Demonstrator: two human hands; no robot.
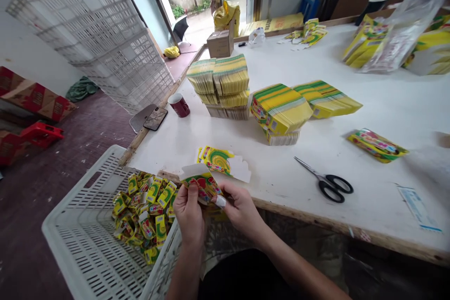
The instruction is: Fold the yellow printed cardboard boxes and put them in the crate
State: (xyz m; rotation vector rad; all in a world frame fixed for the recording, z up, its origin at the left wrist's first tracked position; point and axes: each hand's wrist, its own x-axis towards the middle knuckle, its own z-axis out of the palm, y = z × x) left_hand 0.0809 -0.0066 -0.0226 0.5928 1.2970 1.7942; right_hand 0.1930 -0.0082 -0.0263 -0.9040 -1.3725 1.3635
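Observation:
Between my two hands, at the table's front edge, is a small yellow and red printed carton [203,186] with a white flap raised on its upper side. My left hand [190,211] pinches its left side, thumb in front. On the right side, my right hand [239,206] grips it with thumb and fingers; a white wrapping covers one fingertip. Just behind lie a few flat yellow carton blanks [220,160] with white tabs. Below and to the left, several folded cartons [154,215] fill part of a pale plastic crate [87,239].
Stacks of flat cartons [230,77] and more bundles [281,105] stand mid-table. Black-handled scissors [330,186] lie to the right, near a wrapped carton bundle [378,144]. A maroon mug [179,106] and a phone [155,117] sit at the left edge; white crates [101,42] are stacked beyond.

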